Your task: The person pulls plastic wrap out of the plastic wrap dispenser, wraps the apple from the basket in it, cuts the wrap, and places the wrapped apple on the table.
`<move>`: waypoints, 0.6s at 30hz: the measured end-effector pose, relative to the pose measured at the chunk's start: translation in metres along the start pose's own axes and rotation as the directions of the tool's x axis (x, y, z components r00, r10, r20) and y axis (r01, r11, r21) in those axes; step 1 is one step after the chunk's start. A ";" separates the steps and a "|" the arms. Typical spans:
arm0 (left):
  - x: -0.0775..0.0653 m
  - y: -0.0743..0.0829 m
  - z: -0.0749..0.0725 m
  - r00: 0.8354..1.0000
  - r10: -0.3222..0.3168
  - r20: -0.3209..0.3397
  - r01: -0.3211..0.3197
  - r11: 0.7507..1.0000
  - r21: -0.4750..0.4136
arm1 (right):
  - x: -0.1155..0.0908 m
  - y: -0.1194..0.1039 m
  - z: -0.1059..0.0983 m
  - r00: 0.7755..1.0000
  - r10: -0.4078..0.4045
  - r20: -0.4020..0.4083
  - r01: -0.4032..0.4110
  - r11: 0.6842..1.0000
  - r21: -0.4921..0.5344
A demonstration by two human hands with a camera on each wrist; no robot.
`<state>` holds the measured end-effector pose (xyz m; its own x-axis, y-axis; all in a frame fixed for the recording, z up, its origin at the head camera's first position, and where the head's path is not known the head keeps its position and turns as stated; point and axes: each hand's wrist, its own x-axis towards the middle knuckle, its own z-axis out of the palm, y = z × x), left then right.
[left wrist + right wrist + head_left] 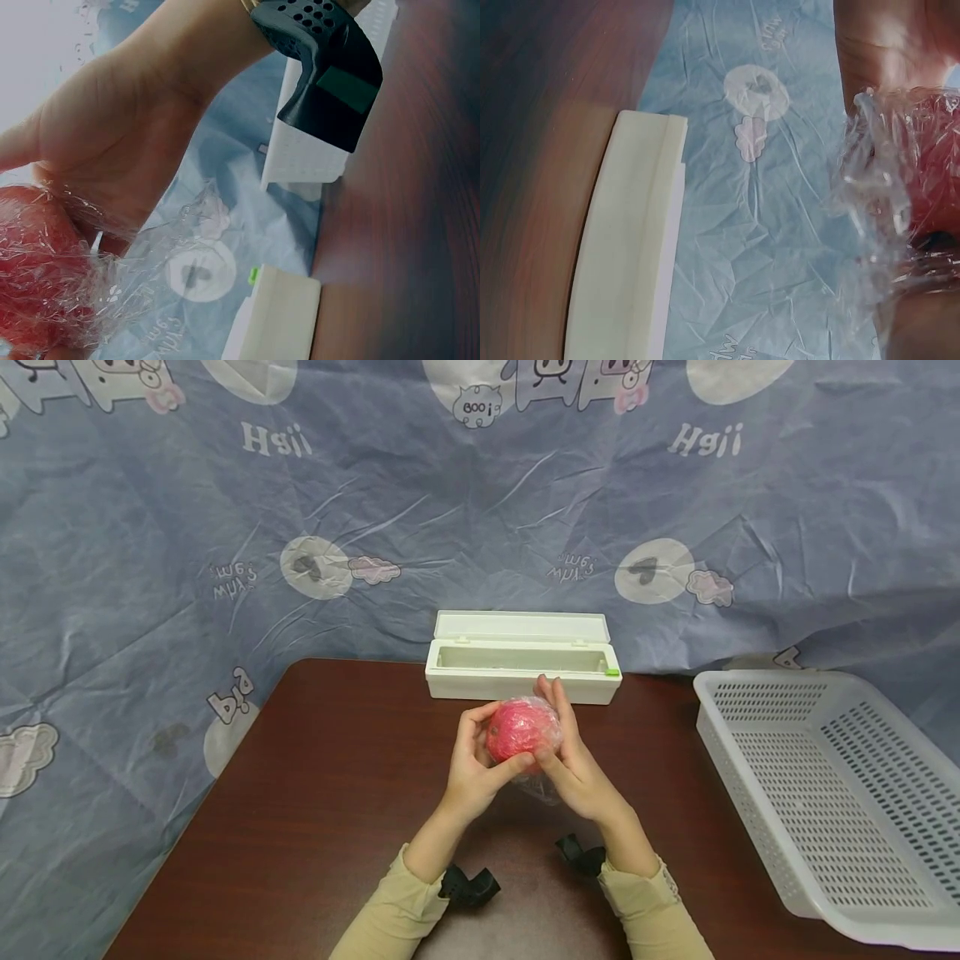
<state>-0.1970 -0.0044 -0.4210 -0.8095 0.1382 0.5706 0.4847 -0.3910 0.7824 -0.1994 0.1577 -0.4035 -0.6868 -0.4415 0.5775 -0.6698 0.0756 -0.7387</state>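
Note:
A red, apple-like fruit (519,727) wrapped in clear plastic film is held up between both hands over the table. My left hand (474,768) grips its left side, thumb in front and fingers bent round behind. On the other side my right hand (581,768) presses against the wrapped fruit, its fingers straight and pointing up, the thumb at the front near the left thumb. Loose crumpled film (142,281) sticks out from the fruit in the left wrist view, and film (877,202) bunches beside it in the right wrist view. The far side of the fruit is hidden.
Behind the hands a long white box (517,687) stands with its lid raised and a green piece at its right end. A white perforated basket (738,785) is at the right. The brown table (322,777) meets a blue printed cloth (480,527) at the back.

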 end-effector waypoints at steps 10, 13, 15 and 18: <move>-0.001 0.000 0.002 1.000 0.030 0.009 -0.030 0.997 0.072 | -0.001 0.001 0.001 0.999 0.017 -0.039 -0.018 0.999 -0.037; -0.001 -0.001 0.002 0.999 0.041 0.007 -0.042 0.997 0.071 | -0.001 0.001 0.001 0.999 0.000 -0.040 -0.003 0.998 -0.061; -0.001 0.000 0.002 0.999 0.046 0.007 -0.046 0.996 0.070 | -0.001 -0.001 0.000 0.999 0.012 -0.035 -0.014 0.997 -0.076; -0.001 0.000 0.000 0.999 0.050 0.011 -0.051 0.996 0.075 | 0.002 -0.010 0.000 0.999 0.039 -0.022 -0.041 0.995 -0.096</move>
<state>-0.1965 -0.0045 -0.4215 -0.7803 0.1287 0.6120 0.5487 -0.3286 0.7687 -0.1938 0.1561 -0.3945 -0.7184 -0.4183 0.5558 -0.6652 0.1793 -0.7249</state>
